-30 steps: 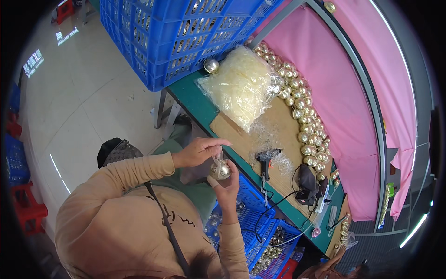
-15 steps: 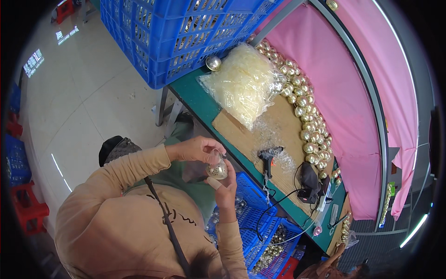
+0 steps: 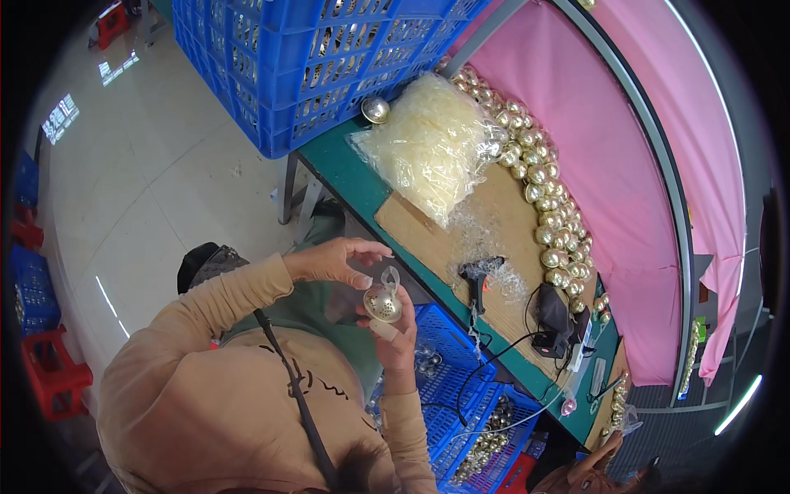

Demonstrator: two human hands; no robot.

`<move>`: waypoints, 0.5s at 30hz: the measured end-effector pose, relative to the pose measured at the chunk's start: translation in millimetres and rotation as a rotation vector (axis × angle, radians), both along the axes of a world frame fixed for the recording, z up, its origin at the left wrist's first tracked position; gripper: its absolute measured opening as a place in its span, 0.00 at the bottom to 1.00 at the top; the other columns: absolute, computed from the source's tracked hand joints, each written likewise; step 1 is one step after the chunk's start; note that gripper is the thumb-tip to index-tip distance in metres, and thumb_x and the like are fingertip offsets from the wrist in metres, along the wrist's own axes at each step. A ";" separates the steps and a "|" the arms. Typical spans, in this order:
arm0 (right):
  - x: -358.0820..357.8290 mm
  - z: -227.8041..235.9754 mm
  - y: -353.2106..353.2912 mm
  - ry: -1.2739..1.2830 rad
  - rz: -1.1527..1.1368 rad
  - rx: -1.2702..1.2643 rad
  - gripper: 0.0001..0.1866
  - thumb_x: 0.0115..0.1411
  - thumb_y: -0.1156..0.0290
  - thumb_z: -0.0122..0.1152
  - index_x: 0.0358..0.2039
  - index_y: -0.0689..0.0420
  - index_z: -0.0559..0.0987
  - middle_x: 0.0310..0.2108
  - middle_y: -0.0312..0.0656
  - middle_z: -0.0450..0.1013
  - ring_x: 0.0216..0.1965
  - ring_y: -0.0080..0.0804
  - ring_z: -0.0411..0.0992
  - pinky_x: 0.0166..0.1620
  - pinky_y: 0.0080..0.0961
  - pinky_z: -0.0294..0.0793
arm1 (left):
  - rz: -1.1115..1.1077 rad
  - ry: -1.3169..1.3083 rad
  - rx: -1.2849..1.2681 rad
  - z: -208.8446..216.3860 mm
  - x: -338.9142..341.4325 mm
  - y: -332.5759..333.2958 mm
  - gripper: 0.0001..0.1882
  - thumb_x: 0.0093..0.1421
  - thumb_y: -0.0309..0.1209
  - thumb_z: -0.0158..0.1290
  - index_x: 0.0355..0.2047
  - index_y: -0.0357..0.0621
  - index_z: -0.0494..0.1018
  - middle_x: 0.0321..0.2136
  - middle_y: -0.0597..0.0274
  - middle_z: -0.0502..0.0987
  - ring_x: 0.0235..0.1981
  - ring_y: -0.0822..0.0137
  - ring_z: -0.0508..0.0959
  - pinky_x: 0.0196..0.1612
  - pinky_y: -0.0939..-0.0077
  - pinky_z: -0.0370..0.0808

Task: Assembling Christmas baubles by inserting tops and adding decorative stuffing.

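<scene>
My right hand grips a silvery ball with small holes in its face, held above my lap beside the table edge. A finger of that hand has a pale wrap. On the ball's upper side stands a small clear plastic loop. Just above and left of the ball, my left hand is open, its thumb and fingers apart, with nothing visible between them. On the table to the right lies a black glue gun among clear scraps.
A big blue crate stands at the table's far end, near a clear bag of pale pieces. Shiny gold balls line a pink cloth. Blue baskets sit below the table; a cable hangs past them.
My left hand has come off the ball and moved up and left, its fingers opening. The clear loop now shows upright on the ball, which stays in my right hand.
</scene>
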State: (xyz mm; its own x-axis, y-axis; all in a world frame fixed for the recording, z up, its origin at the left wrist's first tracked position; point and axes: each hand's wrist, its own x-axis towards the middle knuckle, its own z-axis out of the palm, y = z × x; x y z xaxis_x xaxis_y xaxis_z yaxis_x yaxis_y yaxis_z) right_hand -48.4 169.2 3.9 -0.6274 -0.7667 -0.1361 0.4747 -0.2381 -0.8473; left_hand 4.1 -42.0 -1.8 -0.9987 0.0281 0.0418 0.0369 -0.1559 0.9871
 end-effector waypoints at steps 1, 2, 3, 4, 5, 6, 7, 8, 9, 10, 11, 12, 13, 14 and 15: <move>0.1 -0.6 0.6 -0.023 0.006 -0.021 0.40 0.42 0.73 0.60 0.58 0.56 0.57 0.48 0.50 0.66 0.40 0.45 0.73 0.39 0.32 0.76 | -0.003 -0.035 0.020 -4.9 1.5 -0.9 0.41 0.45 0.46 0.64 0.56 0.46 0.62 0.50 0.62 0.64 0.50 0.69 0.64 0.48 0.76 0.68; 0.3 0.1 1.2 -0.025 0.006 -0.021 0.40 0.42 0.73 0.60 0.58 0.56 0.57 0.48 0.50 0.66 0.40 0.45 0.73 0.39 0.32 0.76 | -0.005 -0.069 0.040 -8.7 1.9 -0.9 0.45 0.43 0.47 0.65 0.58 0.45 0.59 0.50 0.61 0.64 0.50 0.69 0.64 0.48 0.76 0.68; 0.8 1.4 1.7 -0.078 0.031 -0.058 0.40 0.42 0.74 0.59 0.58 0.57 0.57 0.49 0.49 0.66 0.41 0.43 0.73 0.40 0.31 0.75 | -0.005 -0.070 0.040 -11.2 2.2 1.5 0.45 0.43 0.47 0.65 0.58 0.45 0.59 0.50 0.61 0.64 0.50 0.69 0.64 0.48 0.76 0.68; 1.1 2.3 2.1 -0.131 0.055 -0.096 0.40 0.42 0.75 0.59 0.58 0.57 0.56 0.50 0.48 0.66 0.42 0.42 0.72 0.41 0.31 0.75 | 0.005 -0.077 0.059 -13.2 2.8 5.8 0.43 0.46 0.45 0.64 0.59 0.44 0.58 0.49 0.61 0.66 0.49 0.69 0.66 0.48 0.77 0.69; 1.3 0.5 3.2 -0.132 0.056 -0.096 0.40 0.42 0.75 0.59 0.58 0.57 0.56 0.50 0.48 0.66 0.42 0.42 0.72 0.41 0.31 0.75 | 0.016 -0.084 0.079 -15.0 3.2 10.1 0.42 0.48 0.44 0.62 0.59 0.43 0.57 0.47 0.61 0.68 0.47 0.70 0.67 0.47 0.77 0.69; 1.2 -2.8 4.9 -0.127 0.069 -0.065 0.41 0.42 0.75 0.59 0.59 0.57 0.56 0.50 0.48 0.66 0.42 0.41 0.72 0.40 0.30 0.75 | 0.017 -0.085 0.080 -16.8 2.9 14.6 0.42 0.48 0.44 0.62 0.59 0.43 0.57 0.47 0.61 0.68 0.47 0.70 0.67 0.47 0.77 0.69; 0.8 -5.3 5.5 -0.122 0.082 -0.035 0.41 0.41 0.75 0.59 0.59 0.56 0.56 0.50 0.48 0.66 0.41 0.41 0.73 0.39 0.29 0.75 | 0.040 -0.074 0.179 -18.8 1.1 19.2 0.37 0.52 0.40 0.60 0.58 0.42 0.58 0.45 0.60 0.70 0.45 0.70 0.69 0.48 0.76 0.69; 1.2 -6.0 4.5 -0.123 0.083 -0.034 0.41 0.41 0.75 0.59 0.59 0.56 0.56 0.50 0.48 0.66 0.41 0.41 0.73 0.39 0.29 0.75 | 0.063 -0.063 0.279 -18.6 -0.9 22.0 0.32 0.56 0.37 0.57 0.57 0.41 0.59 0.43 0.58 0.72 0.43 0.70 0.71 0.49 0.75 0.68; 1.7 -6.7 2.9 -0.117 0.090 -0.049 0.41 0.42 0.76 0.59 0.59 0.55 0.57 0.49 0.47 0.66 0.41 0.40 0.73 0.39 0.29 0.75 | 0.065 -0.065 0.279 -15.5 -1.5 22.9 0.32 0.56 0.37 0.57 0.57 0.41 0.59 0.43 0.58 0.72 0.43 0.70 0.71 0.49 0.75 0.68; 2.6 -7.3 2.4 -0.112 0.094 -0.064 0.40 0.42 0.76 0.59 0.59 0.55 0.57 0.49 0.47 0.66 0.40 0.40 0.73 0.38 0.28 0.75 | 0.090 -0.046 0.306 -9.1 -0.5 24.5 0.29 0.57 0.34 0.54 0.57 0.40 0.60 0.41 0.59 0.73 0.41 0.72 0.72 0.47 0.77 0.69; 2.7 -8.3 2.6 -0.115 0.093 -0.063 0.40 0.42 0.76 0.59 0.59 0.55 0.57 0.49 0.47 0.66 0.40 0.40 0.73 0.38 0.28 0.75 | 0.116 -0.027 0.333 -5.4 -0.5 25.8 0.26 0.59 0.30 0.52 0.56 0.39 0.60 0.38 0.61 0.73 0.39 0.74 0.72 0.45 0.79 0.70; 2.6 -9.9 2.9 -0.097 0.097 -0.055 0.41 0.43 0.76 0.59 0.59 0.54 0.56 0.49 0.47 0.66 0.40 0.39 0.73 0.38 0.27 0.75 | 0.115 -0.031 0.334 -5.1 -1.8 27.0 0.26 0.59 0.30 0.52 0.56 0.39 0.60 0.38 0.61 0.73 0.39 0.74 0.72 0.45 0.79 0.70; 2.8 -11.0 2.3 -0.078 0.104 -0.048 0.41 0.43 0.76 0.59 0.60 0.54 0.56 0.49 0.47 0.66 0.39 0.39 0.73 0.38 0.27 0.74 | 0.158 -0.035 0.343 -4.9 -2.5 27.4 0.25 0.59 0.30 0.51 0.56 0.38 0.61 0.35 0.63 0.73 0.38 0.75 0.72 0.43 0.80 0.70; 3.6 -10.9 1.5 -0.082 0.105 -0.048 0.41 0.43 0.76 0.59 0.60 0.54 0.56 0.49 0.47 0.66 0.39 0.39 0.73 0.38 0.27 0.74 | 0.200 -0.039 0.351 -4.9 -2.7 27.8 0.24 0.60 0.30 0.51 0.55 0.38 0.61 0.33 0.65 0.73 0.37 0.76 0.72 0.40 0.80 0.71; 4.9 -10.0 0.6 -0.066 0.091 -0.013 0.42 0.42 0.74 0.60 0.60 0.54 0.56 0.49 0.49 0.65 0.39 0.41 0.73 0.38 0.28 0.75 | 0.202 -0.042 0.351 -3.5 -1.4 28.2 0.24 0.60 0.30 0.51 0.55 0.38 0.61 0.33 0.65 0.73 0.37 0.76 0.72 0.40 0.80 0.71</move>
